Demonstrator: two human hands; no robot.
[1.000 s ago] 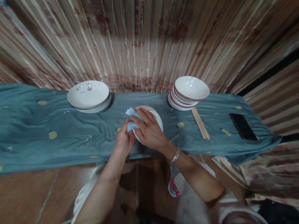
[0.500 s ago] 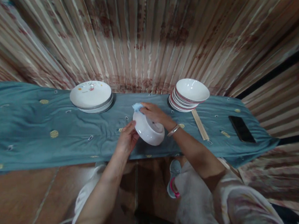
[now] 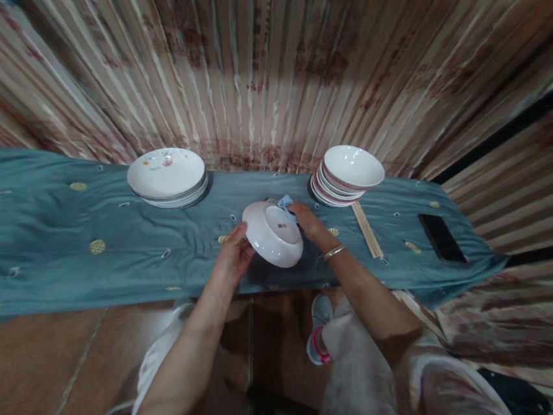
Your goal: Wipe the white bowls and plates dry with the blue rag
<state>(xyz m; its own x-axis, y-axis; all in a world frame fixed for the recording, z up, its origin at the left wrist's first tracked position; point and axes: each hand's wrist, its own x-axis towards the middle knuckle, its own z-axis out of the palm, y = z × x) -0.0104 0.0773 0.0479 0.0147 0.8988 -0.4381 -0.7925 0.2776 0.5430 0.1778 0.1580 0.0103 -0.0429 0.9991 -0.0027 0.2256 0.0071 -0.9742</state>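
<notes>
A white bowl (image 3: 272, 234) is tilted with its underside toward me, above the teal cloth (image 3: 66, 254). My left hand (image 3: 232, 257) grips the bowl's left rim. My right hand (image 3: 307, 223) presses a small light blue cloth (image 3: 286, 202) against the bowl's right edge. A silver bangle sits on my right wrist.
A stack of white plates (image 3: 166, 177) stands at the back left and a stack of white bowls (image 3: 346, 173) at the back right. Wooden chopsticks (image 3: 366, 228) lie beside the bowls, and a black phone (image 3: 439, 237) farther right. A pleated curtain hangs behind.
The bowl has been turned up so its base faces me. My right hand with the blue cloth has slid from the bowl's top round to its right edge.
</notes>
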